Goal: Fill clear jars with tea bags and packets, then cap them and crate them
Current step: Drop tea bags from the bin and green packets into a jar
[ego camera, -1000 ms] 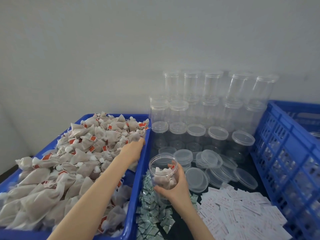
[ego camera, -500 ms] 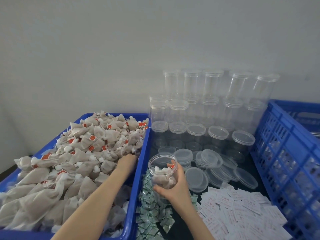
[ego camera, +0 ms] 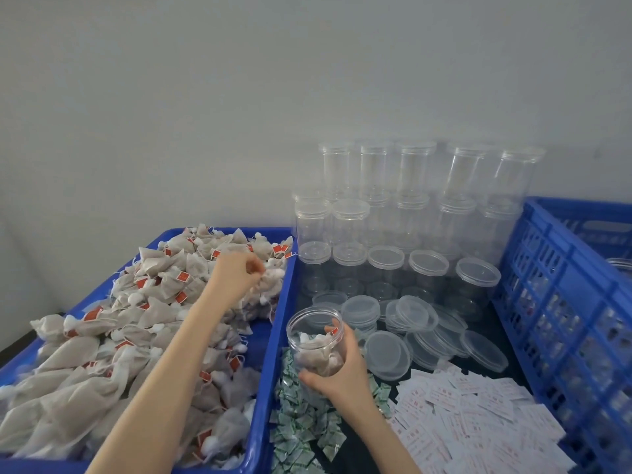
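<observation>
Nearest we see small green-and-white packets and white paper slips with red print, writing too small to read. Right hand wraps around an open clear plastic jar, tilted, partly filled with tea bags. To its right, loose clear round lids. Left hand, fingers curled, pinches tea bags above the heap of beige mesh tea bags with red tags in a blue plastic bin. Far: stacked capped clear jars. Right: blue slatted crate.

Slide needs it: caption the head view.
Left hand pinches tea bags over the bin; right hand holds an open jar.
</observation>
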